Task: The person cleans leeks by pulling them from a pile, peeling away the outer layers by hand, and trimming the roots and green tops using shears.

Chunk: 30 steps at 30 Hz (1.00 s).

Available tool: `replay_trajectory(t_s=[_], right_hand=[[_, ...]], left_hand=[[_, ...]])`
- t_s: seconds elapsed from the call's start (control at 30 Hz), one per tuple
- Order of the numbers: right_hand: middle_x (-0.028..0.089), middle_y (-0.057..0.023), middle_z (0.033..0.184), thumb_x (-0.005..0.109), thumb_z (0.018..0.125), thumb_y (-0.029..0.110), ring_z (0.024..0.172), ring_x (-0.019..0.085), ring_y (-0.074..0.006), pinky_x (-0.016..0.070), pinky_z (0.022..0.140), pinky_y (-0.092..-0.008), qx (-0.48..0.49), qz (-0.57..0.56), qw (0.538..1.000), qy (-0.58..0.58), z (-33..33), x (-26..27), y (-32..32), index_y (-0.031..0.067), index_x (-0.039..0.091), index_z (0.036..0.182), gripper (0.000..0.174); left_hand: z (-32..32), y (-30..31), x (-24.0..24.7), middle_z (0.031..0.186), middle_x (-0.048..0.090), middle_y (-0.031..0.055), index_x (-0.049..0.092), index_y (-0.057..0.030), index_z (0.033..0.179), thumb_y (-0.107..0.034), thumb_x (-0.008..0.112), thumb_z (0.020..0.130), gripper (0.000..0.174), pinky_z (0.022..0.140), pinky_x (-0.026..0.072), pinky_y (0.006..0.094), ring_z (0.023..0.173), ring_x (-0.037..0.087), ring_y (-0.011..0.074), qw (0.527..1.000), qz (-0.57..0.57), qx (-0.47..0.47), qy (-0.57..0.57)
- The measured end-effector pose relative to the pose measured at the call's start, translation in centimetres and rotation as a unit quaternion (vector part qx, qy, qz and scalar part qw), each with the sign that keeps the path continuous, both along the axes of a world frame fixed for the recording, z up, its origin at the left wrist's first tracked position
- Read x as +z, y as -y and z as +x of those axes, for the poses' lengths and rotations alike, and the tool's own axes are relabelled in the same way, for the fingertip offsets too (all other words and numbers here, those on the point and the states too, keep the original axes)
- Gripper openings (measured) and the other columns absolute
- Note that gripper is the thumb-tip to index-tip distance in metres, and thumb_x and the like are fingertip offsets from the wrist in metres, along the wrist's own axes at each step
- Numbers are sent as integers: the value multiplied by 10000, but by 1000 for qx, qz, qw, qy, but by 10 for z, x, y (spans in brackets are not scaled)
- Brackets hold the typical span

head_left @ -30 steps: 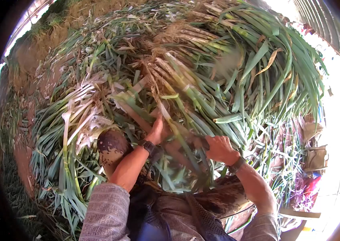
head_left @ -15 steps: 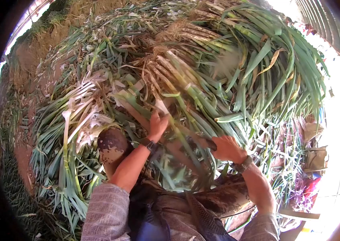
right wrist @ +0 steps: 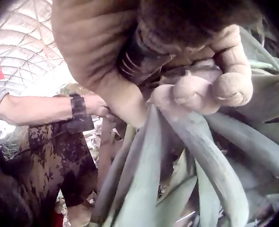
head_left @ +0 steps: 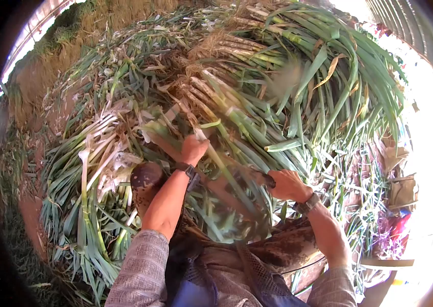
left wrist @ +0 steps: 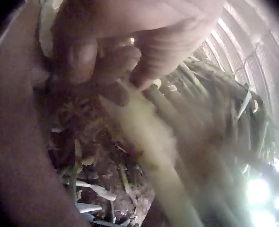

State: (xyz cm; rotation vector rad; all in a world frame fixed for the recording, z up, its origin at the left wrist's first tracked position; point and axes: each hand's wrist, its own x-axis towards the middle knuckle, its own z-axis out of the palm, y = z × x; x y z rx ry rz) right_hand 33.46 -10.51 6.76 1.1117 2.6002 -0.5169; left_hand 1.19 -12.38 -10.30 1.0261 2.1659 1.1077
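Observation:
In the head view, my left hand (head_left: 194, 149) grips a leek (head_left: 216, 159) at its pale lower end. The left wrist view has the fingers curled at the end of this white leek stalk (left wrist: 153, 142), where a thin layer stands loose. My right hand (head_left: 289, 185) curls round a dark handle (head_left: 266, 179), and the rest of that tool is blurred. From the right wrist, the ridged dark handle (right wrist: 137, 61) shows inside the curled fingers (right wrist: 232, 88), with green leek leaves (right wrist: 210, 156) below them.
Unpeeled leeks (head_left: 232, 105) with brown roots lie beyond the hands, under a big leafy heap (head_left: 329, 66). White-stemmed leeks (head_left: 106, 128) are piled to the left of the knee (head_left: 147, 179). A brown plank-like strip (head_left: 165, 146) passes beneath the left hand.
My left hand has moved up and to the left, along the leek's pale end. The right hand, still round the dark handle, has shifted slightly to the right and up.

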Motion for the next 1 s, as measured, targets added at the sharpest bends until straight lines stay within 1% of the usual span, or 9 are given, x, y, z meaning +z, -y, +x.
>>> replay_trajectory(t_s=[0.17,0.27,0.33,0.47,0.57,0.67,0.73,0.83,1.0], right_hand=[[683,-194,948,583,759,224,938,643,-390,483,833,-485,1,13,1000,-21,1,0,-1,50,668,979,293],[662,-201,857,627,765,305,874,618,-420,472,780,-514,20,9,998,-61,8,-11,-7,57,627,955,312],[664,-202,864,628,775,309,880,619,-415,473,783,-510,13,20,997,-69,5,-2,0,55,625,961,314],[672,-196,891,637,813,324,901,623,-404,454,812,-503,-18,51,995,-85,2,0,7,58,600,1020,339],[669,-193,888,636,821,318,897,617,-411,430,828,-509,-36,28,997,-67,3,-5,7,67,574,1049,345],[663,-191,868,642,812,302,864,616,-412,442,792,-511,15,121,980,-156,5,-19,0,67,570,1042,336],[668,-187,808,608,827,308,750,657,-330,484,658,-450,-3,155,975,-161,-3,-6,4,41,611,964,300],[661,-193,864,655,797,277,825,624,-401,467,740,-511,21,97,969,-227,-3,-6,1,62,577,1017,317],[670,-198,894,653,801,290,865,629,-394,470,769,-488,11,141,972,-185,-5,-7,2,55,591,1016,325]], left_hand=[[23,15,16,967,632,152,620,50,1000,-418,699,858,495,736,462,444,871,605,245,993,-54,-33,100],[36,5,-17,1034,663,160,603,80,1109,-304,721,823,494,732,490,397,920,632,258,978,-17,-33,204],[52,14,9,989,617,57,581,48,1117,-212,687,868,375,700,458,355,855,569,168,910,11,56,411],[76,30,16,930,601,20,608,13,1085,-146,645,891,253,711,435,291,813,534,107,893,193,45,404],[79,32,40,968,614,21,611,0,1130,-154,662,880,298,721,443,285,833,535,96,909,183,1,373],[89,47,65,987,621,10,601,-5,1171,-158,669,901,318,746,451,253,839,544,86,914,220,-53,336],[90,58,83,966,628,3,605,-8,1166,-161,653,928,287,754,455,234,841,547,79,928,195,-88,306],[85,59,70,961,615,11,621,7,1122,-295,693,915,374,762,454,282,864,540,106,922,264,-99,267],[87,58,79,971,623,15,639,14,1079,-272,694,916,334,762,452,280,865,539,98,950,200,-53,234]])
